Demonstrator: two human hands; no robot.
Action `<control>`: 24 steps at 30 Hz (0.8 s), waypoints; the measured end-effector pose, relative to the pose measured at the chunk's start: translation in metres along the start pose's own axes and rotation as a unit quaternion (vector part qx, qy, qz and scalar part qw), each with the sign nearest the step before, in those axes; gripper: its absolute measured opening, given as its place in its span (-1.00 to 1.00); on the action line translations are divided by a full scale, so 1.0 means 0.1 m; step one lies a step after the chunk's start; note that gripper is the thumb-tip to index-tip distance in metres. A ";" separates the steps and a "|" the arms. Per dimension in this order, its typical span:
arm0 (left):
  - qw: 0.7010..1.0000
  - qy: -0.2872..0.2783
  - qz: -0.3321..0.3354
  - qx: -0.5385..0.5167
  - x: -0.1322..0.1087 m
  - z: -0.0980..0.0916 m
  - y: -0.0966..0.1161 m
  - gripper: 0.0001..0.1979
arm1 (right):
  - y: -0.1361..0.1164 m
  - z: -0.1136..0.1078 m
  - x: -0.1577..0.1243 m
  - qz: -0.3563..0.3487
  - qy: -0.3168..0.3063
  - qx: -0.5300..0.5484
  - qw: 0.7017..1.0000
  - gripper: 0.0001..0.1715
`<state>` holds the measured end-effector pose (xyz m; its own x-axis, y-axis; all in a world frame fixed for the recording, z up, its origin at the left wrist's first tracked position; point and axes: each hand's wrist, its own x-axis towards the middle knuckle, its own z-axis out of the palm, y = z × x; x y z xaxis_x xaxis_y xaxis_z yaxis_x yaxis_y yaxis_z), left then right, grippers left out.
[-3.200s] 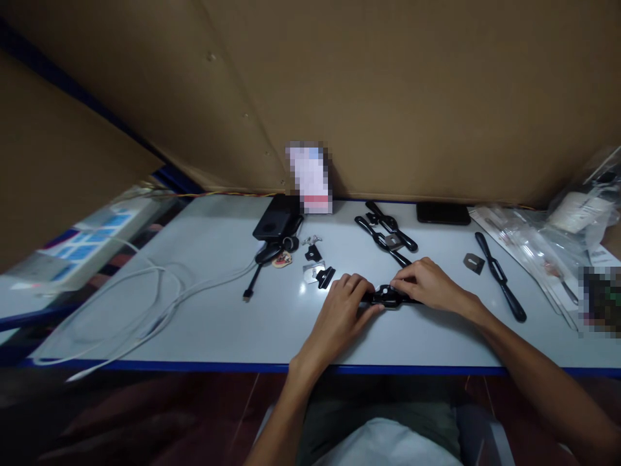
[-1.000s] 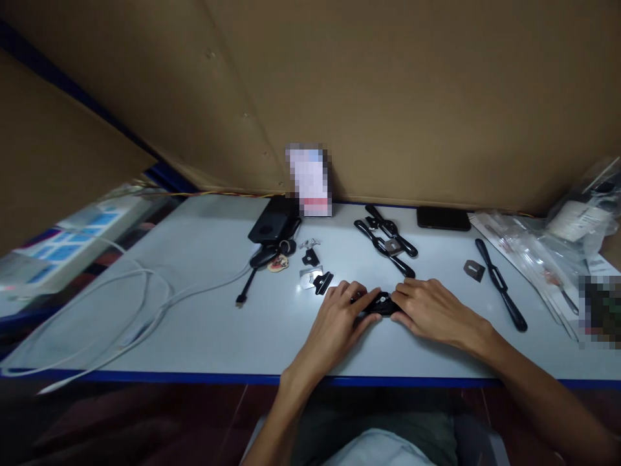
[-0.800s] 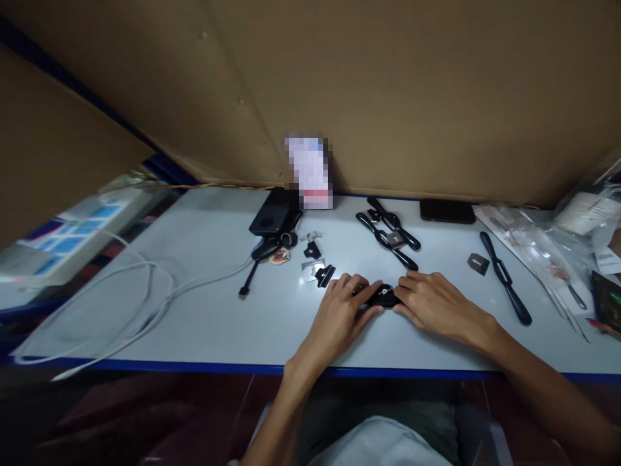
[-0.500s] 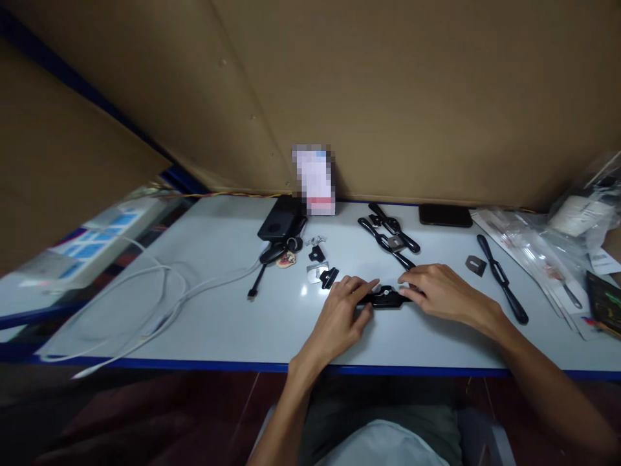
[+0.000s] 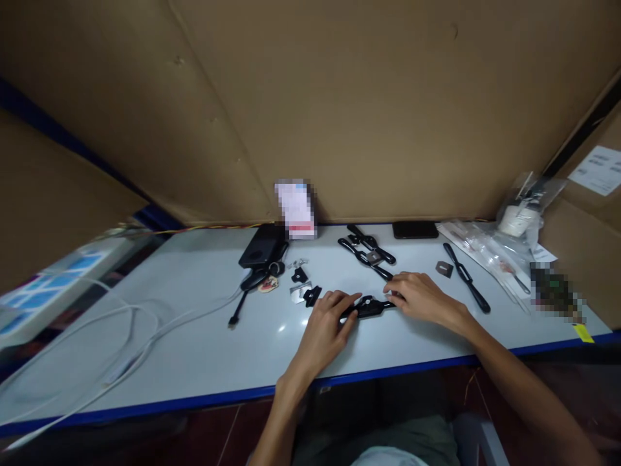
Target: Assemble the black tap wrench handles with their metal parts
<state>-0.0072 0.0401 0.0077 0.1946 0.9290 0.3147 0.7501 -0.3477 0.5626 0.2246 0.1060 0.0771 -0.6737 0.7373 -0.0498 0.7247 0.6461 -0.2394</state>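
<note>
A black spokeshave body lies on the table in front of me, its flat middle part between my two hands. My left hand is closed around its left handle, thumb and fingers on either side. At the other end, the fingertips of my right hand pinch the right handle. Left of the work lie a black clamp piece, a shiny blade, a second black cap piece and several small screws. Behind my right hand rest two more spokeshave bodies with a grey blade.
Another spokeshave body and a loose grey blade lie to the right. Plastic-bagged items fill the right side. A black phone lies at the back. A black box and white cables occupy the left.
The camera view has turned and shifted, so the table things appear further left and the right-hand box shows. Both hands stay at the spokeshave body, which looks slightly tilted now.
</note>
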 end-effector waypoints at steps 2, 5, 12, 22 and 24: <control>1.000 -0.002 0.004 0.015 0.01 0.01 -0.01 -0.64 | -0.02 0.05 -0.04 0.018 0.014 0.004 1.000 -0.69; 1.000 -0.002 0.005 0.024 0.01 0.02 -0.01 -0.64 | -0.06 0.13 -0.06 0.044 0.031 0.008 0.999 -0.68; 1.000 0.018 0.019 -0.002 0.02 0.06 -0.06 -0.65 | -0.11 0.22 -0.32 0.019 0.030 0.000 0.999 -0.72; 0.998 0.051 0.041 -0.004 0.02 0.06 -0.04 -0.68 | 0.01 0.44 -1.37 0.170 0.125 -0.064 0.975 -0.75; 0.998 0.045 0.050 -0.004 0.02 0.05 -0.02 -0.70 | 0.07 0.50 -1.37 0.194 0.148 -0.087 0.966 -0.75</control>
<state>-0.0048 0.0432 0.0034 0.2115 0.8744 0.4366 0.7246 -0.4401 0.5304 0.3148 -0.0006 0.0338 -0.2941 0.9381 0.1830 0.9450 0.3141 -0.0916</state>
